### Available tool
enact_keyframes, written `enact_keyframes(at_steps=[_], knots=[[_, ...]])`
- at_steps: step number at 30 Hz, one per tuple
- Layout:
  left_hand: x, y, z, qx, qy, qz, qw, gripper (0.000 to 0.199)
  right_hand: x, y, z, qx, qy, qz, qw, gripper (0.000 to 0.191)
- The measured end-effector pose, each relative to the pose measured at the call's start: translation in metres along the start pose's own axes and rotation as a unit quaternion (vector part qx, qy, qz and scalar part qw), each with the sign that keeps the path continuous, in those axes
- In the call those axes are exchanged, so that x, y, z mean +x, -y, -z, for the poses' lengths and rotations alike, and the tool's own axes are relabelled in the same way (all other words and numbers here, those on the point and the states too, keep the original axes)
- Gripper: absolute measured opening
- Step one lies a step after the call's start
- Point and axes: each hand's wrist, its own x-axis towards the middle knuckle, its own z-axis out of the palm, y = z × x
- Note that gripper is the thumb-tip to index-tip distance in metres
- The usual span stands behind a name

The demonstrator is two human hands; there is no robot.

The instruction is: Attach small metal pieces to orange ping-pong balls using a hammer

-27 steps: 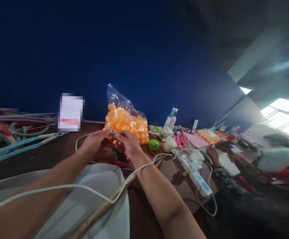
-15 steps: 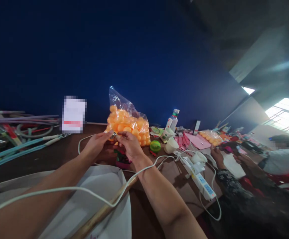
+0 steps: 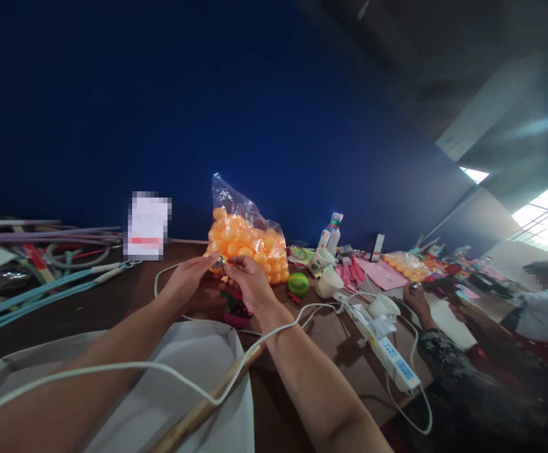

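Metal piece point(image 3: 221, 260), small, round and shiny, sits just in front of the lower left corner of the bag of orange balls point(image 3: 250, 242), between the person's two hands. The left hand point(image 3: 183, 280) has it pinched at the fingertips, with the piece to the right of that hand. The right hand point(image 3: 251, 283) comes in from the other side, fingers curled and thumb drawn in, tips at or just beside the piece; whether they grip anything, I cannot tell. Both hands are about equally near, and the piece looks too round to show a long axis. Below the right hand, on the near side of the bag, is a dark green and pink thing point(image 3: 237, 313). Right of the bag's base are a green striped ball point(image 3: 298, 284) and a white cup point(image 3: 329, 283). Nearer the person than the bag, a white cable point(image 3: 160, 366) runs across both forearms, above a white tray point(image 3: 198, 333) and a wooden stick point(image 3: 186, 425).
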Motion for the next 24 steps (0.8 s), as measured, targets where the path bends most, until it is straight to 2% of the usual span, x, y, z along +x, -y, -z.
enact_keyframes(at_steps=[2, 4, 6, 7, 8, 9, 12, 13, 14, 16, 18, 21, 24], knots=[[0.002, -0.002, 0.002, -0.035, -0.002, 0.003, 0.999, 0.028, -0.003, 0.005, 0.000, -0.042, 0.015, 0.004, 0.999, 0.039], [0.006, -0.004, 0.006, -0.054, -0.049, 0.004, 0.997, 0.021, -0.011, 0.015, 0.000, -0.113, 0.041, 0.013, 0.993, 0.033], [0.010, -0.004, 0.012, -0.068, -0.101, 0.012, 0.993, 0.016, -0.026, 0.030, -0.003, -0.220, 0.085, 0.040, 0.971, 0.025], [0.012, -0.004, 0.015, -0.077, -0.115, 0.016, 0.990, 0.015, -0.035, 0.037, -0.005, -0.284, 0.115, 0.072, 0.949, 0.021], [0.014, -0.003, 0.018, -0.084, -0.118, 0.019, 0.989, 0.016, -0.044, 0.044, -0.007, -0.352, 0.154, 0.113, 0.916, 0.020], [0.015, -0.002, 0.021, -0.089, -0.120, 0.023, 0.989, 0.016, -0.053, 0.049, -0.010, -0.424, 0.220, 0.138, 0.868, 0.021], [0.017, 0.000, 0.028, -0.097, -0.118, 0.037, 0.988, 0.018, -0.075, 0.051, -0.020, -0.569, 0.416, 0.162, 0.691, 0.032], [0.017, -0.001, 0.029, -0.103, -0.117, 0.041, 0.987, 0.018, -0.079, 0.046, -0.024, -0.591, 0.456, 0.166, 0.645, 0.036], [0.017, -0.001, 0.030, -0.111, -0.114, 0.044, 0.986, 0.017, -0.082, 0.040, -0.028, -0.609, 0.485, 0.168, 0.605, 0.039], [0.018, -0.003, 0.031, -0.129, -0.111, 0.045, 0.984, 0.017, -0.085, 0.027, -0.034, -0.634, 0.516, 0.160, 0.553, 0.039], [0.018, -0.004, 0.031, -0.138, -0.116, 0.046, 0.983, 0.018, -0.085, 0.015, -0.039, -0.635, 0.546, 0.139, 0.528, 0.040], [0.019, -0.005, 0.031, -0.139, -0.124, 0.045, 0.981, 0.018, -0.084, 0.004, -0.044, -0.626, 0.584, 0.094, 0.509, 0.042], [0.019, -0.004, 0.032, -0.143, -0.122, 0.045, 0.981, 0.018, -0.083, 0.000, -0.046, -0.622, 0.606, 0.068, 0.490, 0.032]])
